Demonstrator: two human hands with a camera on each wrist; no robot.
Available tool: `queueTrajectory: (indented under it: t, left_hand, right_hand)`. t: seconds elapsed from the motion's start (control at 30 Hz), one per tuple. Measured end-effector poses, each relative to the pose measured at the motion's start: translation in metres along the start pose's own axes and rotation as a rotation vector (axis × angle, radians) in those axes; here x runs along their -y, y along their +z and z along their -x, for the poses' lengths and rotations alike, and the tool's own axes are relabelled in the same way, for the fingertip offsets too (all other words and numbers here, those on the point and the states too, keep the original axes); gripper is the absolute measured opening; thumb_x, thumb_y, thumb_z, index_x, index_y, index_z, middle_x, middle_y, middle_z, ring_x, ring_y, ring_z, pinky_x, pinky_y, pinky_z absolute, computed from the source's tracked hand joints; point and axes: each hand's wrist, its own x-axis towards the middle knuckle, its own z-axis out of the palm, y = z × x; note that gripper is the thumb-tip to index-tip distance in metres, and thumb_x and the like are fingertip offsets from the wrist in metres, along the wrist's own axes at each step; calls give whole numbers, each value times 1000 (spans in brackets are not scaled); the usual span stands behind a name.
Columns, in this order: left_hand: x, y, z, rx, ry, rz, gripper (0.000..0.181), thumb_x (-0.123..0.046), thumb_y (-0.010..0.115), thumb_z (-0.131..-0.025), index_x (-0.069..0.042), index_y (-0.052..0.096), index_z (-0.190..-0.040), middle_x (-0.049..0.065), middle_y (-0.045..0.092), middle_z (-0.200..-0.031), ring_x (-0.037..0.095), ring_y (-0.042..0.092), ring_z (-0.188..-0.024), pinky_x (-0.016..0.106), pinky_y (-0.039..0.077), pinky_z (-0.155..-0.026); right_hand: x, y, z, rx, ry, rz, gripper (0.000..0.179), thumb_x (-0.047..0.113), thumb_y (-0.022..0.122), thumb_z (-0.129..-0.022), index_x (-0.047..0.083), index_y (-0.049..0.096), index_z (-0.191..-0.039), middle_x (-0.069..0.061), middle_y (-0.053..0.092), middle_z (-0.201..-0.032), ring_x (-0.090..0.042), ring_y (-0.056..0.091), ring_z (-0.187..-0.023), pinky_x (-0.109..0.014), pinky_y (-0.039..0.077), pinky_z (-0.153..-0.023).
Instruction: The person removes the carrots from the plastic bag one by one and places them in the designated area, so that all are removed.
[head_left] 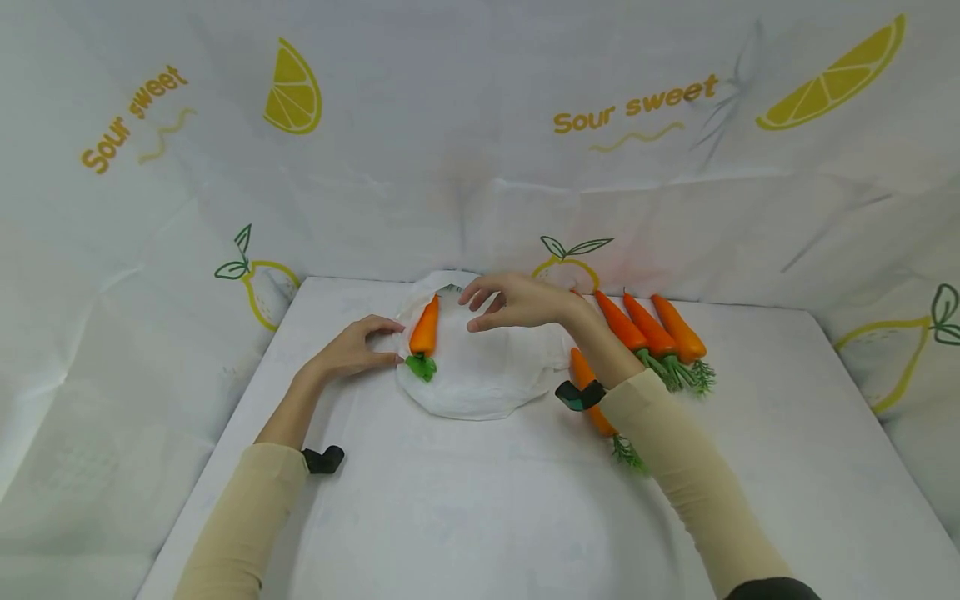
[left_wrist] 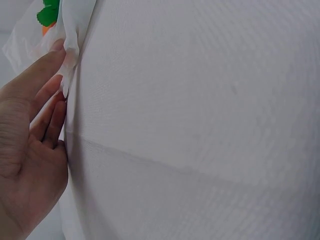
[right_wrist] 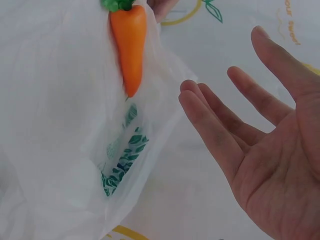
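Observation:
A thin white plastic bag [head_left: 480, 383] lies spread in a rough round on the table, with a green leaf print [right_wrist: 125, 165] showing at its fold. On its left part lies an orange carrot [head_left: 424, 329] with green leaves [head_left: 422, 367], the leaves toward the near side. My left hand [head_left: 358, 346] touches the bag's left edge beside this carrot, thumb and fingers apart. Above the bag's far part hovers my right hand [head_left: 517, 302], fingers spread and loosely bent, holding nothing. In the right wrist view its palm [right_wrist: 272, 180] faces the bag.
Several carrots [head_left: 652, 329] with feathery green tops lie at the back right of the table. Another carrot [head_left: 597, 417] lies partly under the right forearm. A white cloth backdrop [head_left: 450, 150] with lemon prints rises behind the white table [head_left: 450, 517].

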Motion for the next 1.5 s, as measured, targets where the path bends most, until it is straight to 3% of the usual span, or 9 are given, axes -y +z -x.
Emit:
queueTrajectory:
  t: [0.23, 0.47, 0.77, 1.07, 1.27, 1.5]
  left_hand:
    - [-2, -1, 0, -3, 5, 4, 57, -25, 87, -93, -8, 67, -143, 19, 62, -149, 38, 55, -140, 60, 40, -128]
    - [-2, -3, -1, -8, 5, 8, 57, -25, 88, -92, -8, 68, -143, 19, 63, -148, 38, 56, -140, 60, 40, -128]
    - [-2, -2, 0, -4, 2, 16, 57, -23, 88, -92, -8, 67, -143, 19, 62, -148, 38, 55, -140, 60, 39, -129]
    - [-3, -3, 0, 11, -1, 37, 56, -24, 87, -93, -10, 67, -143, 18, 61, -152, 39, 52, -147, 62, 36, -130]
    - [-2, -2, 0, 13, -10, 30, 56, -24, 87, -94, -10, 66, -144, 19, 61, -153, 40, 52, -148, 62, 36, -131]
    - [-1, -1, 1, 6, -6, 27, 56, -23, 86, -93, -9, 66, -144, 19, 61, -152, 40, 52, -147, 62, 36, -130]
  right_hand:
    - [-3, 10, -26, 43, -11, -6, 47, 30, 79, -101, 12, 65, -142, -22, 68, -145, -35, 72, -124, -45, 63, -107]
    - [-7, 21, -49, 87, -25, -23, 50, 25, 75, -103, 6, 61, -146, -19, 64, -149, -34, 67, -132, -42, 61, -109]
    - [-11, 43, -73, 123, 61, -141, 48, 16, 74, -103, 6, 58, -147, -24, 56, -147, -43, 75, -115, -47, 66, -100]
    - [-20, 58, -87, 96, 126, -120, 47, 21, 78, -100, 13, 64, -145, -20, 58, -145, -29, 77, -102, -35, 68, -93]
    - [-20, 67, -91, 131, 152, -137, 56, 23, 77, -101, 14, 57, -153, -17, 55, -149, -24, 73, -104, -37, 65, -98]
    - [-18, 72, -92, 186, 168, -124, 58, 27, 76, -103, 19, 55, -156, -17, 62, -141, -22, 72, -98, -32, 65, -93]
